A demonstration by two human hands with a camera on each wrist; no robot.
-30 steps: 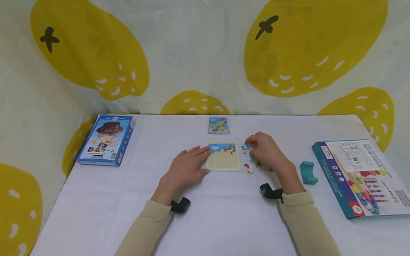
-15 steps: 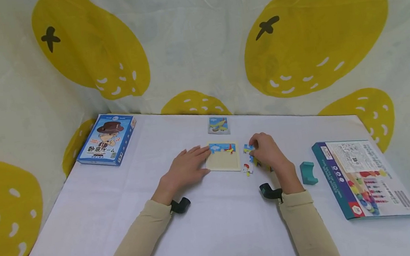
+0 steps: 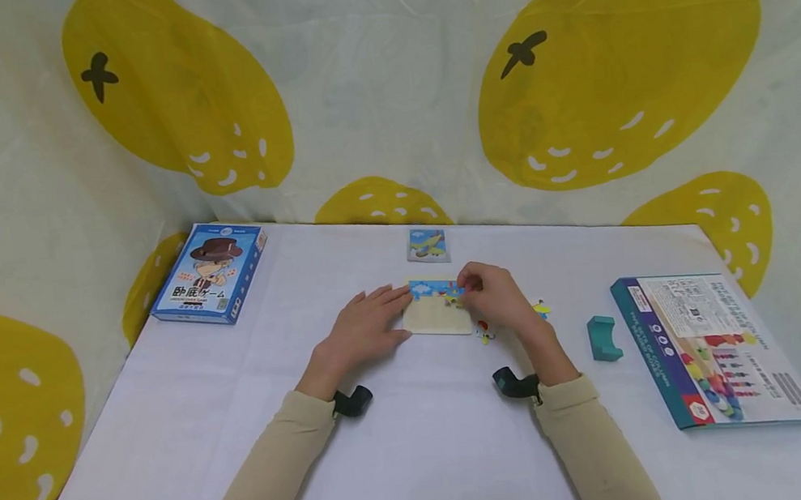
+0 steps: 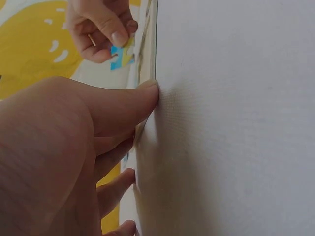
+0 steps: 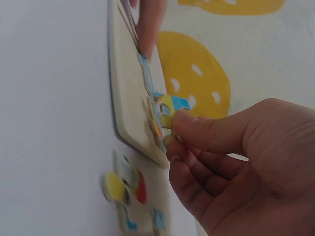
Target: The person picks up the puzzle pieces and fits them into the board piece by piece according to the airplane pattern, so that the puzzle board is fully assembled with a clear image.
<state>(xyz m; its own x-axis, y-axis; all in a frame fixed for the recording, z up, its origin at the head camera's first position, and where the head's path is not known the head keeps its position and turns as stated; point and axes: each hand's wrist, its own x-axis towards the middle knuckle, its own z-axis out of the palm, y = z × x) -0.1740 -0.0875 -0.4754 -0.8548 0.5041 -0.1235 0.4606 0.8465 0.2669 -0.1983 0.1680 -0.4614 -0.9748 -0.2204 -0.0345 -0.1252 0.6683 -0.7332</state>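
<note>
A shallow wooden puzzle board [image 3: 433, 324] lies mid-table, with blue sky pieces fitted along its far side. At its left edge rests my left hand [image 3: 367, 327], fingers extended, with the thumb [image 4: 145, 98] touching the near side. My right hand [image 3: 499, 298] pinches a blue and yellow jigsaw piece [image 5: 174, 104] between thumb and fingers, above the board's far right part. Just right of the board lies a loose jigsaw piece [image 3: 484, 332] with a red and yellow figure. Another yellow piece [image 3: 541, 309] shows beyond my right wrist; other pieces are partly hidden under that hand.
Behind the board sits a small stack with an airplane picture [image 3: 427, 245]. A blue game box [image 3: 208, 274] stands far left. On the right are a teal curved block [image 3: 604, 339] and a large flat box [image 3: 718, 347]. A fruit-patterned cloth [image 3: 383, 81] hangs behind the table.
My right hand has picked up the blue and yellow jigsaw piece from beside the board and carried it left, over the board's right part. My left hand has stayed in place.
</note>
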